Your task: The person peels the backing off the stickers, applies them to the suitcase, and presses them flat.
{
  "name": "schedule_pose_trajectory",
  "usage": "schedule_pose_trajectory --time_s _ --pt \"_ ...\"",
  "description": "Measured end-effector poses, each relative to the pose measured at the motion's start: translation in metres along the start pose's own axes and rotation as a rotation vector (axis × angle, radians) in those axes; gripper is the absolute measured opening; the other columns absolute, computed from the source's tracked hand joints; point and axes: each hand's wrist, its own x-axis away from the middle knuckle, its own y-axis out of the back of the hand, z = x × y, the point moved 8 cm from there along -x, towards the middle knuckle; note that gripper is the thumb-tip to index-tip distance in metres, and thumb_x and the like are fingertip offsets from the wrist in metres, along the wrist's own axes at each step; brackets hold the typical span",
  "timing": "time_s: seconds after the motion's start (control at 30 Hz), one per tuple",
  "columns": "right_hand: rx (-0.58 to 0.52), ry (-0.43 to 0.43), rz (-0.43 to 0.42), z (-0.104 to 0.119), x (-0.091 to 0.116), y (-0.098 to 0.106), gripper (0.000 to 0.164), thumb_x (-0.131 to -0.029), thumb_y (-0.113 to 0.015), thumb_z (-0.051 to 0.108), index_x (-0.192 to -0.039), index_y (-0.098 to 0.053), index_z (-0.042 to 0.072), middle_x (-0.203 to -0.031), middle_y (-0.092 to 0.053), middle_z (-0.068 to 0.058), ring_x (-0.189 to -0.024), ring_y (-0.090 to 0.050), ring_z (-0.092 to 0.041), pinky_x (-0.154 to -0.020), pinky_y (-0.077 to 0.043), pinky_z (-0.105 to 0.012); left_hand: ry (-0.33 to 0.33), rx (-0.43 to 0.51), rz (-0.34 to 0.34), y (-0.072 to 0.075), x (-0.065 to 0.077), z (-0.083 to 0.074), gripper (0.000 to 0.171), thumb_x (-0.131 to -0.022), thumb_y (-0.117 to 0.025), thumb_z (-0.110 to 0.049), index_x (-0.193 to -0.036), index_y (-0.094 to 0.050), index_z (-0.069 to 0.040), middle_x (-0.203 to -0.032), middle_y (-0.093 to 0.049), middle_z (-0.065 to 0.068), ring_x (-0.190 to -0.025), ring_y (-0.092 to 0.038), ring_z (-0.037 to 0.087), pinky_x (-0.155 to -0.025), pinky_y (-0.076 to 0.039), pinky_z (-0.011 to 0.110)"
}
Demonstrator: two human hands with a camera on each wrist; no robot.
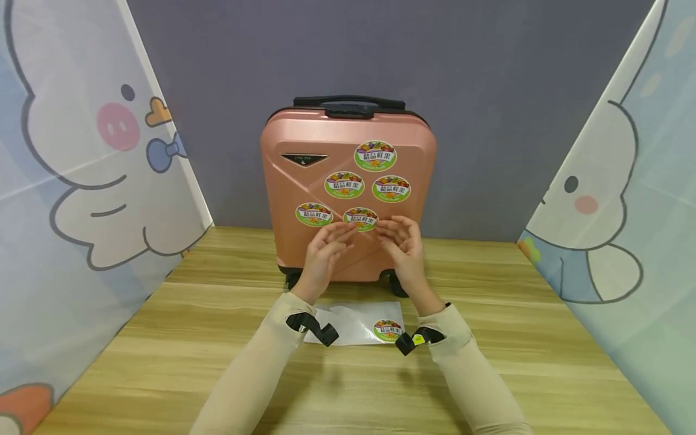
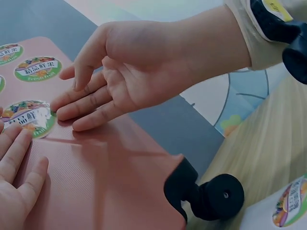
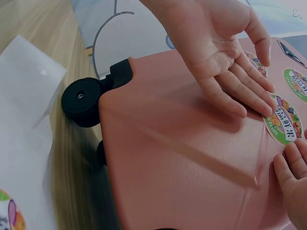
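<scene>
A pink suitcase [image 1: 293,187] stands upright, with several oval fruit stickers on its front. Both hands are at the lower middle sticker [image 1: 361,216], which lies against the shell. From the left, my left hand [image 1: 328,254] touches its edge with fairly straight fingertips. On the opposite side, my right hand [image 1: 406,251] has its fingertips right at the other edge. The left wrist view shows the right hand's extended fingers [image 2: 88,106] beside the sticker, thumb apart. In the right wrist view, the left hand's fingers [image 3: 247,88] lie along the sticker's rim.
On the wooden table [image 1: 217,338], before the suitcase, lies a white backing sheet [image 1: 348,326] bearing one sticker [image 1: 388,330]. Black wheels [image 1: 399,285] support the suitcase. Behind it rises a grey panel [image 1: 478,121]; cartoon-printed cloths [image 1: 81,181] flank both sides.
</scene>
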Motion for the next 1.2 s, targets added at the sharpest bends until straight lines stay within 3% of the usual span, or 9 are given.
schedule_pose_trajectory --time_s 0.17,0.4,0.63,0.87,0.93,1.2 --pt "0.047 -0.049 -0.002 -0.004 0.005 0.004 0.039 -0.089 -0.051 -0.018 -0.125 -0.045 -0.003 -0.116 -0.064 -0.011 -0.108 -0.063 -0.02 -0.094 -0.052 -0.031 0.021 -0.042 0.022 -0.002 0.005 0.007 0.041 -0.091 -0.044 0.006 -0.132 -0.045 0.009 -0.141 -0.05 0.027 -0.125 -0.056 0.025 -0.101 -0.048 0.039" --pt "0.092 -0.104 0.019 -0.007 0.011 0.008 0.039 -0.09 -0.051 -0.018 -0.127 -0.039 -0.012 -0.119 -0.061 -0.021 -0.107 -0.062 -0.021 -0.093 -0.053 -0.03 0.055 -0.075 0.081 -0.008 0.009 0.018 0.044 -0.092 -0.047 0.004 -0.135 -0.043 0.012 -0.142 -0.05 0.027 -0.13 -0.051 0.031 -0.099 -0.049 0.036" --pt "0.154 -0.191 0.069 -0.011 0.023 0.016 0.039 -0.09 -0.049 -0.02 -0.126 -0.035 -0.019 -0.114 -0.064 -0.01 -0.104 -0.062 -0.016 -0.088 -0.052 -0.025 0.164 -0.153 0.16 -0.009 0.019 0.036 0.043 -0.096 -0.045 0.004 -0.138 -0.041 0.01 -0.145 -0.047 0.027 -0.135 -0.045 0.037 -0.098 -0.048 0.035" --pt "0.26 -0.265 0.145 -0.014 0.038 0.025 0.041 -0.087 -0.052 -0.019 -0.126 -0.04 -0.018 -0.116 -0.053 -0.04 -0.103 -0.06 -0.014 -0.087 -0.052 -0.023 0.219 -0.214 0.166 -0.002 0.032 0.048 0.039 -0.099 -0.051 -0.002 -0.136 -0.045 0.007 -0.139 -0.052 0.026 -0.13 -0.049 0.037 -0.097 -0.049 0.036" --pt "0.291 -0.282 0.175 -0.015 0.042 0.028 0.041 -0.088 -0.052 -0.018 -0.127 -0.041 -0.018 -0.116 -0.054 -0.039 -0.104 -0.06 -0.015 -0.088 -0.051 -0.023 0.218 -0.233 0.174 -0.002 0.035 0.05 0.038 -0.098 -0.052 0.001 -0.135 -0.047 0.007 -0.137 -0.053 0.026 -0.129 -0.049 0.038 -0.095 -0.05 0.033" --pt "0.422 -0.365 0.303 -0.02 0.064 0.041 0.038 -0.09 -0.056 -0.014 -0.126 -0.045 -0.018 -0.113 -0.059 -0.035 -0.106 -0.062 -0.025 -0.087 -0.05 -0.021 0.253 -0.436 0.234 0.0 0.044 0.067 0.039 -0.092 -0.06 0.006 -0.131 -0.053 0.007 -0.132 -0.058 0.025 -0.123 -0.053 0.043 -0.094 -0.051 0.034"
